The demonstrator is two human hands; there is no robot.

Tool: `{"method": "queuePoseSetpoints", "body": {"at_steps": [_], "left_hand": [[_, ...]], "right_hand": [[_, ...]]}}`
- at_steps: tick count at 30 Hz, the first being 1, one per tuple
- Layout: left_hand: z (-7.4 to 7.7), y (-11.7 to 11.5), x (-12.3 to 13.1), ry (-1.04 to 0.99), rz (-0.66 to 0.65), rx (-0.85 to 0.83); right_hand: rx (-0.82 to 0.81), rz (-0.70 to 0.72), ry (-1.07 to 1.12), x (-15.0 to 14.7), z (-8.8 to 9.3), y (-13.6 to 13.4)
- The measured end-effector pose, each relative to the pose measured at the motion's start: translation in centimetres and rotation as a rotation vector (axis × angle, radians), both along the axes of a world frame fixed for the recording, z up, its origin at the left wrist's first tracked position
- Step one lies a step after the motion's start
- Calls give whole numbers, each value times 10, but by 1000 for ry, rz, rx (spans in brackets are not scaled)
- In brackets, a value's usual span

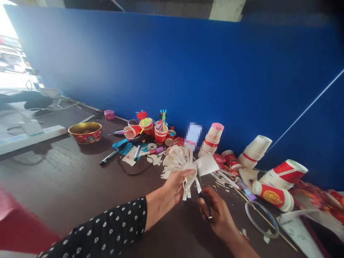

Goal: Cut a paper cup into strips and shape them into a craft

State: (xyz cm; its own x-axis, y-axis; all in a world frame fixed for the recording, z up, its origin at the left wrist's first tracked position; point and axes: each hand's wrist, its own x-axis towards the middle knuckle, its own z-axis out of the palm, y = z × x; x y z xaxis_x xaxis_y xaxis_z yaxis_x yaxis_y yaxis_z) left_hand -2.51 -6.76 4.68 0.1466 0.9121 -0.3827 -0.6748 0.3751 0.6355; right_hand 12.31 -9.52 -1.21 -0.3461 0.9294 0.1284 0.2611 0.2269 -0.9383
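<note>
My left hand [181, 182] is closed on a white paper cup [189, 166] whose wall is cut into strips that fan outward. One wide flap [207, 164] of its wall sticks out to the right, uncut. My right hand [217, 211] grips black-handled scissors [206, 206], and their blades reach up beside the flap and the neighbouring strips. Whether the blades are apart is hard to make out. Behind the held cup lies another pale fringed paper piece [173, 154], partly covered by the strips.
Stacked paper cups [212, 138] stand by the blue partition [172, 71], with more cups [272, 195] lying right. Markers [137, 151], tape [152, 146] and paper scraps clutter the middle. A red-gold bowl [85, 133] and power strip [32, 138] are left; a clear ring [262, 219] lies right.
</note>
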Motion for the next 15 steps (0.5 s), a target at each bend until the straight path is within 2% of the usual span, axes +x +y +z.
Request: {"method": "queuePoseSetpoints", "body": {"at_steps": [8,15], "left_hand": [[-2,4,-2,30,-28,68],[-5,6,-2,86,-53,61]], "right_hand": [[-31,18,-3,1,0,1],[-44,25,23,-1,2,1]]}}
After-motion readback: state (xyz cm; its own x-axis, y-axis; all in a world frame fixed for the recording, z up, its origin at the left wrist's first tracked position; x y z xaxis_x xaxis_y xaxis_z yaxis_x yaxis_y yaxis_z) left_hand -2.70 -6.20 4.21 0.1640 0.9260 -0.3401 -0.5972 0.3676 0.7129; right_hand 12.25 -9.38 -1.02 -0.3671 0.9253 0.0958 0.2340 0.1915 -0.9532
